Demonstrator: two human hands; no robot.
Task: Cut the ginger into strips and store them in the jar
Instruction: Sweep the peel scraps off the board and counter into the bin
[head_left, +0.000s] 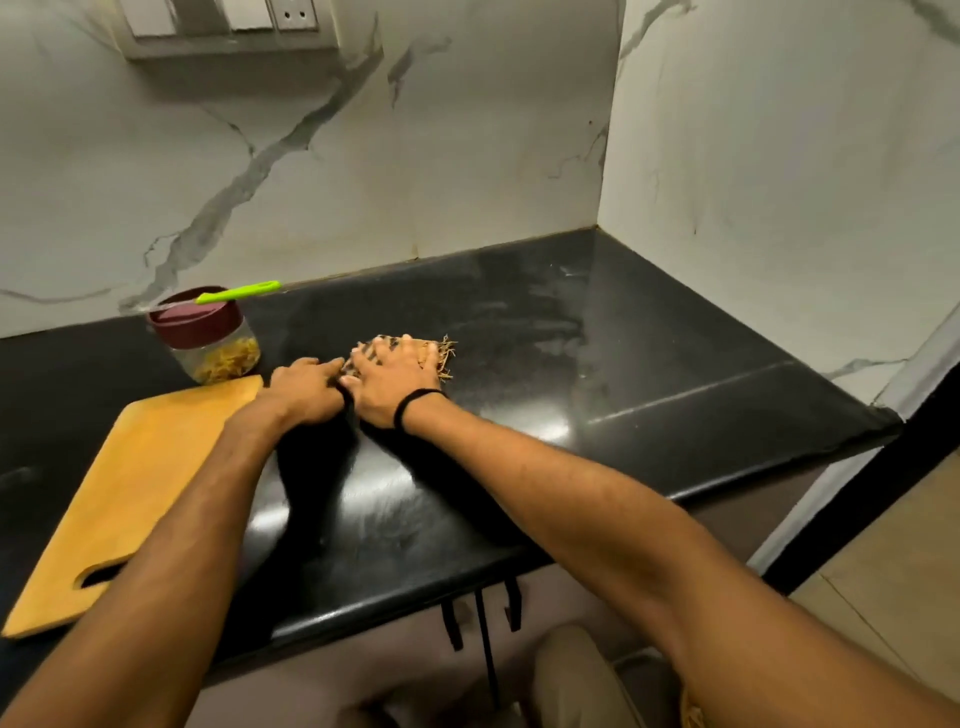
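Right hand (389, 382): arm stretched forward across the worktop (649, 374), palm down, fingers (395, 356) straight and spread, pressing flat on a dark cloth (439, 358) with a straw-coloured fringe on its right edge; black band (415, 402) at the wrist. Left hand (301, 387): arm stretched forward likewise, knuckles up, just left of the right hand and touching it, fingertips reaching the cloth's left edge; whether they pinch the cloth or only rest on it cannot be told. Ginger (228, 361): yellow strips inside a clear jar (208, 353) standing far left of the hands, maroon lid (195, 325) on. Knife (239, 292): green handle, lying across the lid, blade pointing left. Board (140, 493): wooden, handle slot at its near end, lying near left, partly under the left forearm. Worktop: black, glossy, streaked with smears, set in a corner. Wall (467, 156): white marble with grey veins, far and right; switch plate (223, 21) at upper left. Floor (893, 561): tan, near right.
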